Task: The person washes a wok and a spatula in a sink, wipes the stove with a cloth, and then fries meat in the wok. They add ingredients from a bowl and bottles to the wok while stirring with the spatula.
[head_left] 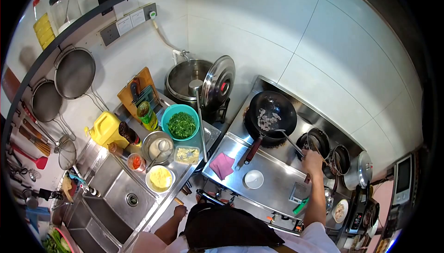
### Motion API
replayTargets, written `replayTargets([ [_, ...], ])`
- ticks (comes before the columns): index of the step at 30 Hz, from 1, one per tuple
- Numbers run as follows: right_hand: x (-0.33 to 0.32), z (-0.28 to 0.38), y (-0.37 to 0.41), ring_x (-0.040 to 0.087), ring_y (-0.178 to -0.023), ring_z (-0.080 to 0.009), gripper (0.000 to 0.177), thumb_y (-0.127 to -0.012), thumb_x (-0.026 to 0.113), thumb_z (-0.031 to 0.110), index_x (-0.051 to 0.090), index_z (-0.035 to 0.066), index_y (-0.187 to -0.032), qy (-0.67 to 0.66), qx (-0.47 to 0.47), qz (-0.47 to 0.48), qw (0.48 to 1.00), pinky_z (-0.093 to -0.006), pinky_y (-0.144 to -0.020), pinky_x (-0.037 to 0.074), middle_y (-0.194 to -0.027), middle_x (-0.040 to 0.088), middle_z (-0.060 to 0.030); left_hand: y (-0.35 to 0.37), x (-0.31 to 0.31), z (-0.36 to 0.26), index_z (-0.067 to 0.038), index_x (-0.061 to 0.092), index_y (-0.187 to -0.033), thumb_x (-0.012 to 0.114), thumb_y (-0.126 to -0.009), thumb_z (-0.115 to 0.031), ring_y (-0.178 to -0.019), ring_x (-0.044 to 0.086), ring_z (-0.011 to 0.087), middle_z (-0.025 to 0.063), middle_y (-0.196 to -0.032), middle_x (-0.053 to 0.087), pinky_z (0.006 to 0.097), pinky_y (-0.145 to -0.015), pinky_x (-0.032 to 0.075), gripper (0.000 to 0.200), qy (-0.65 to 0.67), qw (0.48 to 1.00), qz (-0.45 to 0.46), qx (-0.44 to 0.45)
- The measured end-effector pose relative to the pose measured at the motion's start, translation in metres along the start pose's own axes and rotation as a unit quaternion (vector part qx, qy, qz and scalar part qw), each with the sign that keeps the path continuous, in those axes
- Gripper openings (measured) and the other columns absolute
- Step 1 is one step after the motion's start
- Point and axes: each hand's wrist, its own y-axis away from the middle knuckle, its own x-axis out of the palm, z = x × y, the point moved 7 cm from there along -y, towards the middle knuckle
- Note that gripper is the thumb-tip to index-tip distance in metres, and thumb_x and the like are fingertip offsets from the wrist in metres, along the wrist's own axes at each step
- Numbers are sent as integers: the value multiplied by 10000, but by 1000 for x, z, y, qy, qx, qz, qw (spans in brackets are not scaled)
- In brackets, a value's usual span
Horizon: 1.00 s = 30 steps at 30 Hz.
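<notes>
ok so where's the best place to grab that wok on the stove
By its long reddish handle, which juts from the near rim of the wok toward the person, well clear of the food. Coming from the near side with the left hand is probably best, since the right hand is shut on the ladle.
</notes>
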Motion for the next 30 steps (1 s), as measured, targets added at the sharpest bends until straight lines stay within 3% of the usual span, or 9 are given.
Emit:
replayTargets([
  [8,80,13,-49,650,-853,-337,305,-787,582,106,662,82,-1081,-139,56,-46,988,-450,-788,489,-913,659,-204,-22,11,-10,-30,588,-863,477,-885,-96,-571,616,166,84,-742,624,286,-464,487,131,-127,984,54,113],
  [10,105,5,-62,639,-754,-288,329,-808,565,96,629,61,-1128,-247,58,-75,964,-426,-690,494,-842,646,-180,-18,14,-19,-22,599,-922,489,-887,-124,-581,612,172,92,-768,632,281,-482,486,154,23,998,41,35],
  [13,93,11,-44,379,-456,-69,300,-855,479,48,574,19,-1138,-671,223,59,705,-215,-360,257,-627,460,-9,-12,14,-30,-14,601,-971,500,-889,-162,-587,609,176,99,-784,638,283,-495,486,197,49,997,8,51],
  [17,100,-23,-51,309,-408,-49,96,-896,427,81,453,31,-818,-809,283,161,489,-184,-329,247,-630,441,-22,-18,9,-11,-11,619,-967,513,-878,-144,-578,616,183,110,-798,645,299,-497,496,191,57,998,-16,20],
  [22,98,-14,-70,320,-388,-45,193,-928,415,131,428,-10,-797,-867,355,215,276,-175,-312,256,-621,441,-25,-28,8,14,-2,642,-866,492,-862,-93,-558,635,187,118,-762,646,319,-484,509,175,-189,968,28,162],
  [26,121,-10,-126,335,-408,-49,136,-925,439,111,434,22,-822,-878,313,230,280,-171,-308,245,-656,472,-41,-12,2,25,-3,636,-815,549,-831,-107,-546,634,192,104,-754,643,322,-486,519,137,-73,997,15,20],
  [28,112,-2,-143,338,-408,-49,98,-904,474,96,445,50,-823,-831,262,207,445,-174,-314,240,-636,464,-22,-12,-1,25,-4,629,-802,557,-824,-96,-555,635,188,98,-766,639,320,-487,521,119,-52,998,17,7],
  [29,102,11,-140,338,-408,-49,98,-904,474,96,445,50,-823,-832,263,206,444,-174,-314,240,-636,464,-22,-14,1,20,-7,619,-795,541,-835,-85,-566,634,181,93,-763,630,313,-482,517,117,-68,996,27,44],
  [30,75,22,-132,342,-406,-55,59,-889,491,86,491,38,-924,-756,219,180,590,-186,-323,249,-615,449,-10,-15,3,15,-11,608,-787,525,-846,-74,-576,633,174,87,-760,620,306,-478,514,120,-84,993,38,80],
])
